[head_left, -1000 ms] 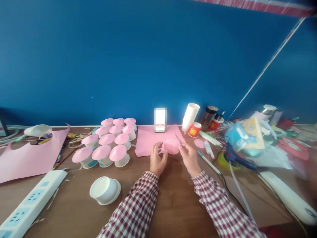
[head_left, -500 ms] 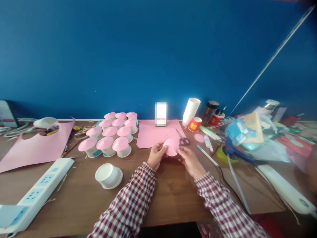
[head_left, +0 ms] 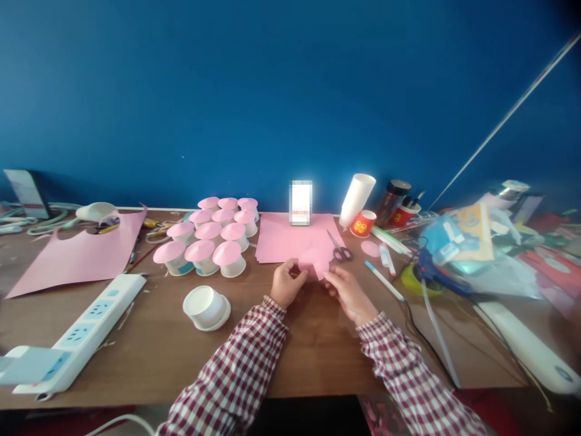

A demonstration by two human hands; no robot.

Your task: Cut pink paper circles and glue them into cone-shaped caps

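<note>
A small pink paper piece (head_left: 315, 260) is held between my two hands over the front edge of the stacked pink sheets (head_left: 290, 233). My left hand (head_left: 289, 283) pinches its left side, and my right hand (head_left: 349, 292) grips its lower right corner. The piece looks bent, with a point at the lower right. Dark-handled scissors (head_left: 341, 251) lie on the sheets just beyond my right hand. To the left stand several white cups with pink cone tops (head_left: 227, 251). A white cup (head_left: 206, 307) without a pink top sits nearer, left of my left sleeve.
A white power strip (head_left: 97, 327) and a cut pink sheet (head_left: 86, 254) lie left. White stacked cups (head_left: 357, 200), a red cup (head_left: 363, 223), a blue-capped pen (head_left: 384, 280), a blue glue gun (head_left: 440, 275) with its cord and plastic bags are right.
The pink piece went from a flatter, rounded look to a bent, pointed one between my hands. The whole view has shifted slightly, with the table things appearing higher and further right.
</note>
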